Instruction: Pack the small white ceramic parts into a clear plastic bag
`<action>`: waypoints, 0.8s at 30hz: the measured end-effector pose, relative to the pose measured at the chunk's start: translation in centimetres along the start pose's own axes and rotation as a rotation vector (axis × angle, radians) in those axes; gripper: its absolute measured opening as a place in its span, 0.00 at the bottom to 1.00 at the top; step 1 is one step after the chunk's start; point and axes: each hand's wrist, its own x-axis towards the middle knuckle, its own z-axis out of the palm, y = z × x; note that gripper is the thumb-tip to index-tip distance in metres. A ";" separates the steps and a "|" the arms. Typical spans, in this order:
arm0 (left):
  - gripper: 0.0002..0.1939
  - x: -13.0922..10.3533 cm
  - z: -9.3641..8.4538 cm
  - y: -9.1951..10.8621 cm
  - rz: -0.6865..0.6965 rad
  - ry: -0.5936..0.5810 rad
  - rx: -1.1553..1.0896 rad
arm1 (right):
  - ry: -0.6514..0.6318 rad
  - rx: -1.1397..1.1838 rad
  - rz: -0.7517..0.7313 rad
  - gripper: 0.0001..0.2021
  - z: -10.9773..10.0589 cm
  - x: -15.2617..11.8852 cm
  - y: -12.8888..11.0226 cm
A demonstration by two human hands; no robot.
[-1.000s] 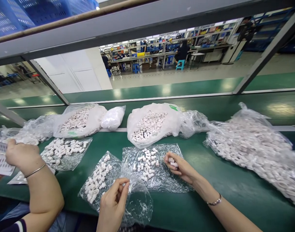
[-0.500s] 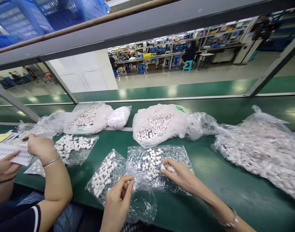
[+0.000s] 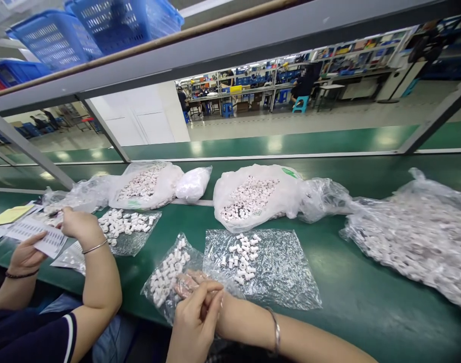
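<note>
My left hand (image 3: 198, 315) pinches the mouth edge of a clear plastic bag (image 3: 195, 256) between thumb and fingers. Inside that bag lies a heap of small white pipe fittings (image 3: 165, 275). My right hand (image 3: 194, 283) reaches into the bag, behind my left hand; its fingers show through the plastic beside the fittings. Whether they still hold anything is blurred by the film. To the right, loose white fittings (image 3: 244, 254) rest on a flat sheet of clear plastic (image 3: 287, 275).
Large bags of fittings stand behind, one in the middle (image 3: 221, 194) and one at right (image 3: 415, 242). On the left, a co-worker's hands (image 3: 79, 227) hold a printed label sheet (image 3: 37, 234). Blue baskets (image 3: 56, 40) sit on the shelf above the green bench (image 3: 347, 282).
My right hand has moved left from the loose fittings, where it held some white pieces, into the bag. My left hand keeps its pinch on the bag edge. The view shifted slightly.
</note>
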 end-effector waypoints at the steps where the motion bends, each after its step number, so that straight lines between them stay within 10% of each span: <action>1: 0.12 0.0 -0.2 -0.2 -0.030 0.013 -0.007 | -0.063 0.004 -0.037 0.13 -1.0 -0.3 -0.4; 4: 0.13 0.2 -0.8 -0.6 -0.087 0.051 -0.013 | -0.226 0.114 -0.050 0.12 -4.7 -2.5 -0.9; 8: 0.15 0.5 -0.8 -0.8 -0.103 0.060 -0.015 | 0.026 0.125 0.329 0.08 -7.5 -6.3 1.6; 16: 0.16 0.5 -0.2 -0.6 -0.133 0.017 -0.037 | 0.050 -0.252 0.437 0.06 -3.4 -9.7 7.0; 24: 0.16 0.6 -0.1 -1.0 -0.117 -0.001 -0.032 | 0.185 0.752 0.581 0.16 -6.9 -10.2 6.8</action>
